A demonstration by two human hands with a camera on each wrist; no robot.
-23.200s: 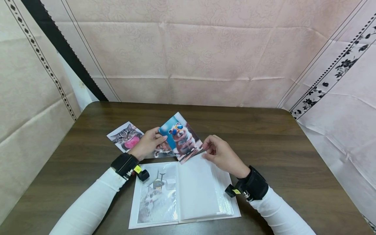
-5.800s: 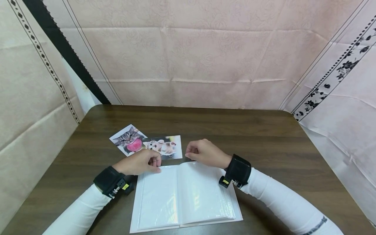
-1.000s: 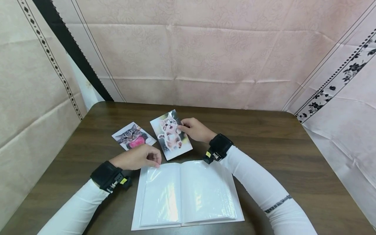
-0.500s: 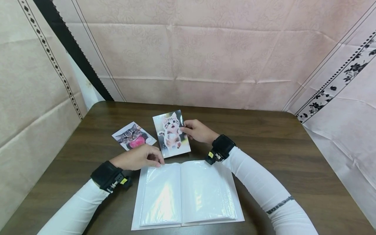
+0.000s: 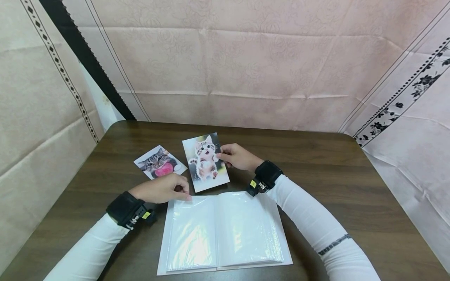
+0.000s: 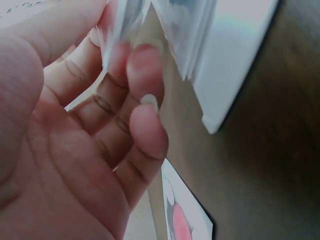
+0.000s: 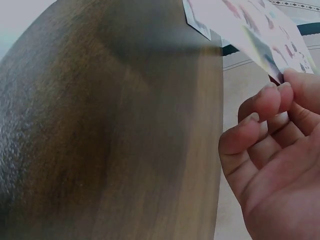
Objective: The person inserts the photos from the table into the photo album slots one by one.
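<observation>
My right hand [image 5: 240,157] pinches the right edge of a kitten photo [image 5: 205,166], thumb in front and fingers behind. In the right wrist view the photo [image 7: 260,35] tilts up from the thumb and fingertips. Below it lies a white photo album [image 5: 249,230], spread at two clear pockets with white sheets in them. At the top edge of its left page, my left hand [image 5: 161,188] pinches the plastic pocket [image 6: 125,22] between thumb and fingers. The pocket's mouth stands slightly lifted in the left wrist view.
A cat photo [image 5: 159,162] with a pink patch lies on the wooden table [image 5: 316,187], behind the left hand and partly covered by it. Pale patterned cloth [image 5: 246,70] hangs behind the table and along both sides.
The bear photo held earlier is out of sight, and the album shows different pages. The kitten photo, earlier lying beside the cat photo, is now raised and turned upright in the right hand.
</observation>
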